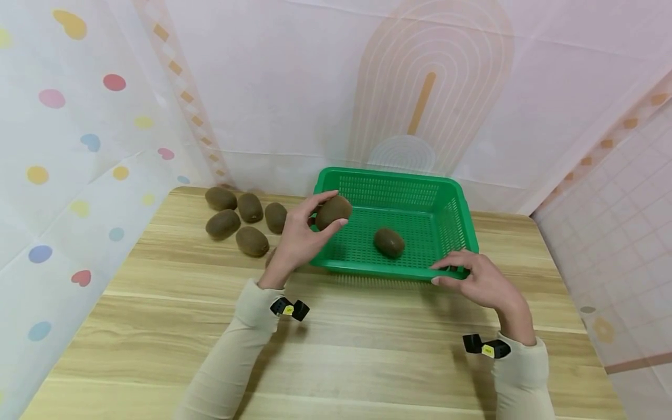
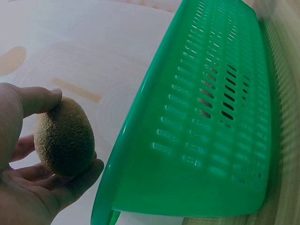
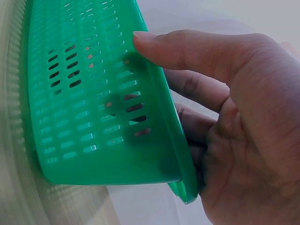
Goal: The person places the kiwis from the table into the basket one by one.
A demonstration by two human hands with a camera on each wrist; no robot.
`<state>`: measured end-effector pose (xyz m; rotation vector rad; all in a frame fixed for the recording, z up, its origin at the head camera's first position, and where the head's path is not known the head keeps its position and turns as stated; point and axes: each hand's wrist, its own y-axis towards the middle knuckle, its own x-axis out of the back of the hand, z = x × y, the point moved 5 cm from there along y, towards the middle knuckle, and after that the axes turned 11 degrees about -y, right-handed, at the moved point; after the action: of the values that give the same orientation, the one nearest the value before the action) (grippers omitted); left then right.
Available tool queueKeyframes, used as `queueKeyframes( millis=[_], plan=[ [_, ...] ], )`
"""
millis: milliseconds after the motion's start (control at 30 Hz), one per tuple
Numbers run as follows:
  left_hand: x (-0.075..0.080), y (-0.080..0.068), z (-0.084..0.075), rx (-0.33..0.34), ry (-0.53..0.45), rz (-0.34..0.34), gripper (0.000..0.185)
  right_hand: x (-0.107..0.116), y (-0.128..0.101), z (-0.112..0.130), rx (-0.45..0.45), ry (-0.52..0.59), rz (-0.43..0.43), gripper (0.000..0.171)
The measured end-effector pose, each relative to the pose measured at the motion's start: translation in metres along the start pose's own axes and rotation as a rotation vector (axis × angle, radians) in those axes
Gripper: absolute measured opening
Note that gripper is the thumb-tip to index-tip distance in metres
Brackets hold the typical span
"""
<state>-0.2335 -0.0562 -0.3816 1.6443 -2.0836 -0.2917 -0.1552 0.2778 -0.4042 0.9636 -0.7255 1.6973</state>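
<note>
Between the thumb and fingers of my left hand [image 1: 300, 238] is a brown, fuzzy kiwifruit [image 1: 334, 211], held at the left end of a green plastic basket [image 1: 394, 270]. In the left wrist view, this kiwifruit [image 2: 65, 138] is beside the basket's rim, level with its top. My right hand [image 1: 485, 284] grips the basket's front rim near the right corner. The right wrist view shows the thumb [image 3: 164, 47] on the outer wall and the other fingers over the inner side, partly hidden by the rim. Another kiwifruit [image 1: 389, 242] lies on the basket floor.
Several loose kiwifruits [image 1: 252, 241] lie on the wooden table [image 1: 336, 361] left of the basket, one mostly hidden behind my left wrist. A patterned backdrop [image 1: 273, 87] rises right behind the basket, with more patterned sheets at both sides.
</note>
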Motion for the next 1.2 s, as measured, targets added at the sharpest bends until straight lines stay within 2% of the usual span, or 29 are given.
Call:
queueKeyframes(
  millis=[333, 633, 833, 1000, 1200],
  plan=[
    [0.003, 0.0, 0.002, 0.039, -0.026, 0.004, 0.055, 0.0, 0.0, 0.0, 0.004, -0.017, -0.001, 0.017],
    [0.023, -0.001, 0.007, 0.045, 0.026, -0.021, 0.059, 0.0, 0.0, 0.0, 0.014, -0.019, -0.009, 0.017],
    [0.039, -0.01, 0.016, 0.072, 0.139, -0.03, 0.068, 0.0, 0.0, 0.0, 0.012, -0.005, -0.008, 0.017],
    [0.048, -0.019, 0.028, 0.091, 0.256, -0.011, 0.076, 0.001, 0.0, 0.0, 0.015, -0.011, -0.008, 0.017],
    [0.056, -0.031, 0.039, 0.142, 0.342, 0.01, 0.081, 0.0, 0.0, 0.001, 0.009, -0.005, -0.003, 0.018]
  ],
)
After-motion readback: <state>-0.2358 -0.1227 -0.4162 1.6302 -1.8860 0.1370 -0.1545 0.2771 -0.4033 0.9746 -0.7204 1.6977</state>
